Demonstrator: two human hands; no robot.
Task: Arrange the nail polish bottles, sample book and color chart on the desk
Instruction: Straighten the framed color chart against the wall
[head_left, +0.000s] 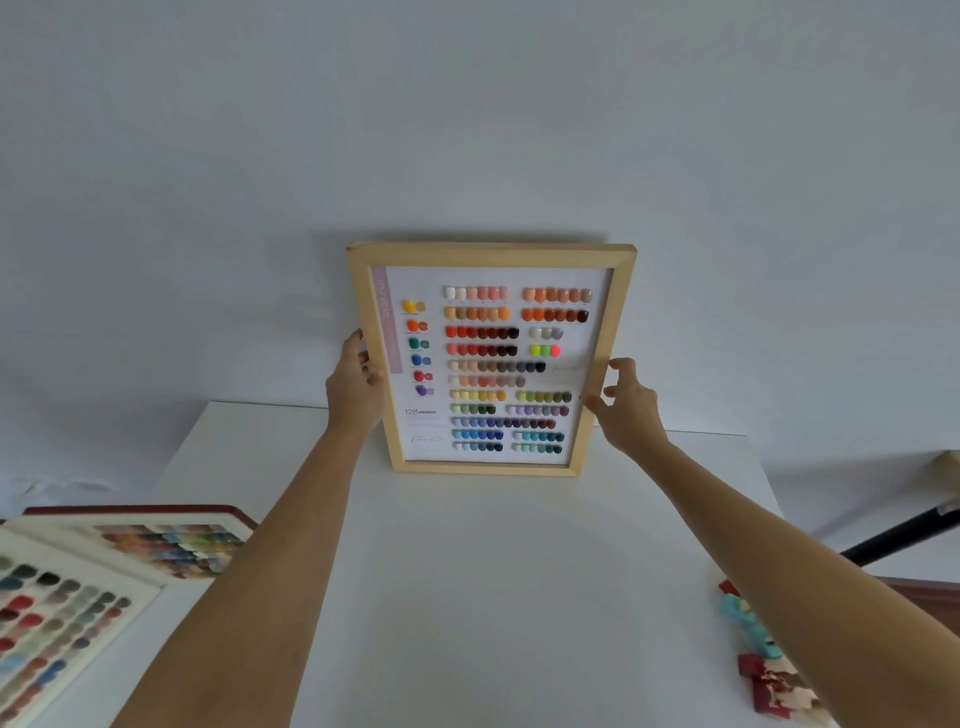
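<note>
We see the color chart (491, 358), a wood-framed board of small painted nail tips in rows, standing at the far edge of the white table (493, 597) with its long axis upright and its top leaning back against the pale wall (467, 130). Its face points toward us; the bottom rail rests on the table. The printed lettering on it is too small to read, apart from "128" near the lower left.

Our left hand (358, 387) grips the frame's left rail, thumb on the front and the remaining fingers hidden behind the wood. Our right hand (626, 402) is at the right rail with fingers loosely curled and spread; the fingertips are just at the frame's edge, and we cannot tell whether they truly grasp it or only touch it.

At the lower left the open sample book (88, 582), with a dark red cover edge, lies partly off the table and is cut off by the picture's border; its swatches are blurred. At the lower right, a cluster of red, teal and beige items (763, 660) lies half hidden under our right forearm; we cannot make out what they are.
</note>
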